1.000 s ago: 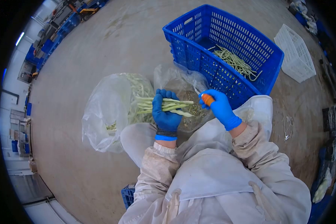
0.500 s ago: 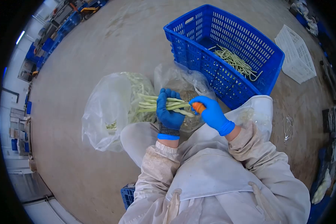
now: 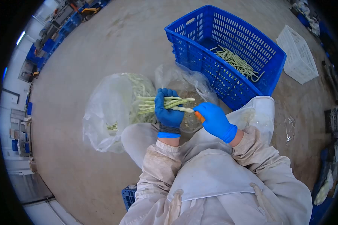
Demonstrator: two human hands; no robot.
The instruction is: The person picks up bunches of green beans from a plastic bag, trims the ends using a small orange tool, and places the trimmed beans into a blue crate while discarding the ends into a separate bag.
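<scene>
My left hand (image 3: 169, 110), in a blue glove with a grey cuff, is closed around a bundle of long green beans (image 3: 180, 101). Their ends stick out to both sides of the fist, the right ends at uneven lengths. My right hand (image 3: 214, 119), in a thin blue glove, grips a small tool by its orange handle (image 3: 199, 116); its working end cannot be made out. The right fingertips are at the end of one lower, paler bean. Below the hands lies an open clear plastic bag (image 3: 191, 85) with small scraps in it.
A translucent bag (image 3: 105, 97) of more beans stands left of my knees. Ahead on the right is a blue crate (image 3: 225, 86) with beans (image 3: 236, 62) inside, then a white basket (image 3: 298, 56). Part of another blue crate (image 3: 128, 197) shows beside me, lower left.
My right hand has moved slightly right and down, away from the left fist. The right ends of the beans now show more clearly. My left hand has shifted slightly left, still gripping the bundle.
</scene>
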